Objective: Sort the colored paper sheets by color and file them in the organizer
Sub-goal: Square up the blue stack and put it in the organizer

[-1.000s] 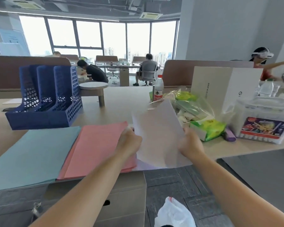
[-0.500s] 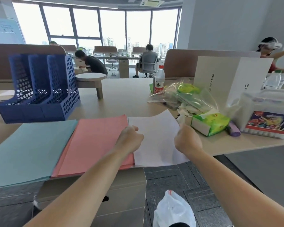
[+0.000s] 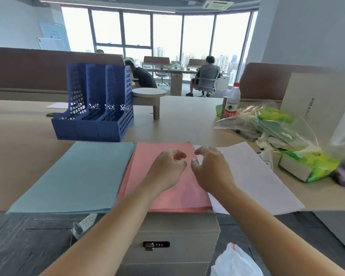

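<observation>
**Three colour piles laid out; hands freed over the pink stack**

You are now hovering both hands over the pink stack (image 3: 163, 176), the left hand (image 3: 165, 168) and right hand (image 3: 211, 170) loosely curled and grasping nothing. A second ago you were holding the white sheet (image 3: 253, 176); it is now lying flat on the desk (image 3: 18, 156), just right of the pink stack, with the teal stack (image 3: 78, 176) on the left. Sorting is therefore looking finished, and filing is coming next. The blue organizer (image 3: 96, 108) is standing empty beyond the teal stack, unobstructed. A tissue pack (image 3: 309, 166), plastic bag (image 3: 267, 124) and water bottle (image 3: 232, 100) are crowding the right side.
</observation>
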